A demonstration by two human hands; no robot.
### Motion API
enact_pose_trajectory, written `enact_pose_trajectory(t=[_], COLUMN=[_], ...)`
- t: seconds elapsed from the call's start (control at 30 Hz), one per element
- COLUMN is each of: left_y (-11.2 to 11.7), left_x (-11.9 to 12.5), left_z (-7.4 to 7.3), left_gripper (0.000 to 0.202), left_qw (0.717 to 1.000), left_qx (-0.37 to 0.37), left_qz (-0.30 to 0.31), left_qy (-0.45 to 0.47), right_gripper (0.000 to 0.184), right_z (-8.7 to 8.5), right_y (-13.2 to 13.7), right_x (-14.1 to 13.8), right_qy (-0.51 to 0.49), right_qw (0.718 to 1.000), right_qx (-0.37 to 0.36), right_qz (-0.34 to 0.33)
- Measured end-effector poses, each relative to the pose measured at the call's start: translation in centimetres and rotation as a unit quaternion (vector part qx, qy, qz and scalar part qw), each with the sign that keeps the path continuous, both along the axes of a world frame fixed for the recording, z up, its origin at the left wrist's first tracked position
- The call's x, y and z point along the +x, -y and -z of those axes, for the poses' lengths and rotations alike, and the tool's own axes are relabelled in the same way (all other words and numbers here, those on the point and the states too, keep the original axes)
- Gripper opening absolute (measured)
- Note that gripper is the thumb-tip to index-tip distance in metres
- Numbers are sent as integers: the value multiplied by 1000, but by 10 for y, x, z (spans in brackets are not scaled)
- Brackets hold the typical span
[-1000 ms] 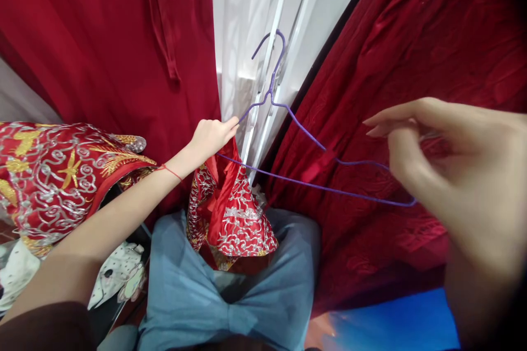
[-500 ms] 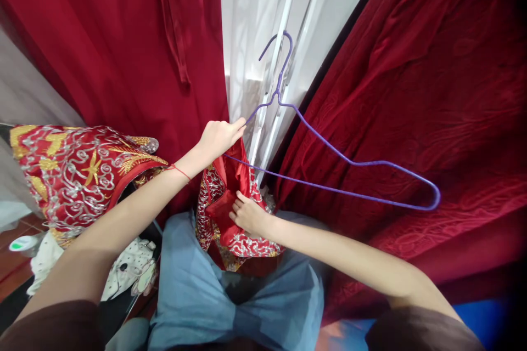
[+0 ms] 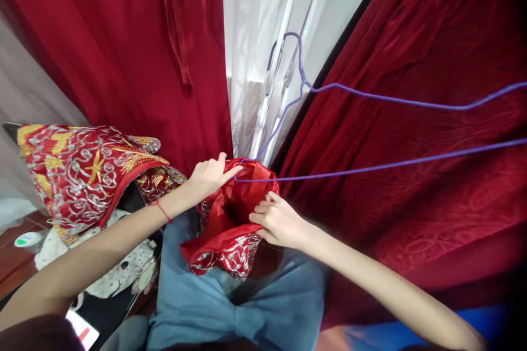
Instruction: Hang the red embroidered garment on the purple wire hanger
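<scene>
My left hand (image 3: 209,175) pinches the near end of a purple wire hanger (image 3: 370,96) together with the edge of a red embroidered garment (image 3: 224,230). The hanger's hook points up in front of a white curtain, and its far end runs off the right edge. My right hand (image 3: 279,220) grips the red lining of the same garment at its opening, just below the hanger's lower wire. The garment hangs over my lap in blue trousers (image 3: 247,307).
Red velvet curtains (image 3: 411,66) hang left and right, with a white curtain (image 3: 255,38) between them. Another part of the red and gold embroidered cloth (image 3: 78,175) is spread at the left. A white spotted cloth (image 3: 119,274) lies below it on a dark surface.
My right hand let go of the hanger's far end and came down to grip the garment's lining. The hanger has swung, its far end rising to the right. The garment's opening is pulled wider.
</scene>
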State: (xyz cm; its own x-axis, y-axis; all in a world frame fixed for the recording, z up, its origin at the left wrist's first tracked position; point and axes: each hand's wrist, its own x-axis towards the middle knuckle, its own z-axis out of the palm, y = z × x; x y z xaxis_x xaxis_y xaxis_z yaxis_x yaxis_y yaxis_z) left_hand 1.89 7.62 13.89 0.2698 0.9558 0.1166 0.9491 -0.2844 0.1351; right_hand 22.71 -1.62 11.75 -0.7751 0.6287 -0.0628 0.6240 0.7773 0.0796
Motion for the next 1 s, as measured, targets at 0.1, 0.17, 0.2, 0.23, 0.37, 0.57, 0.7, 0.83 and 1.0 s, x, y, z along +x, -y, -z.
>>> enact_pose_trajectory(t=[0.1,0.17,0.2,0.23,0.37,0.57,0.7,0.83,1.0], left_y=[-4,-2,2,10,68,145,127,72,-12], left_x=[-17,-31,-38,-45,-63,-73,-101,-126,-123], left_z=[4,4,4,5,29,71,26,-50,-139], left_gripper=[61,67,70,74,67,20,29,37,15], left_qw=[999,998,997,996,971,971,986,913,787], left_qx=[-44,-70,-80,-91,-182,-127,63,273,413], left_qz=[1,0,4,13,145,196,144,152,139], left_qy=[-17,-4,4,13,55,54,50,261,436], right_gripper=[13,12,12,11,11,4,33,121,126], right_z=[2,3,3,4,11,19,-6,-23,-34], right_y=[6,6,6,5,12,45,50,34,-19], right_x=[-17,-25,-28,-32,-51,-83,-87,-103,-153], right_qy=[0,-12,-24,-38,-91,-142,-299,-430,-475], right_qw=[1000,1000,1000,999,995,987,943,875,848], right_qx=[2,2,0,-1,11,39,141,211,124], right_qz=[-10,7,19,31,34,-70,-36,75,200])
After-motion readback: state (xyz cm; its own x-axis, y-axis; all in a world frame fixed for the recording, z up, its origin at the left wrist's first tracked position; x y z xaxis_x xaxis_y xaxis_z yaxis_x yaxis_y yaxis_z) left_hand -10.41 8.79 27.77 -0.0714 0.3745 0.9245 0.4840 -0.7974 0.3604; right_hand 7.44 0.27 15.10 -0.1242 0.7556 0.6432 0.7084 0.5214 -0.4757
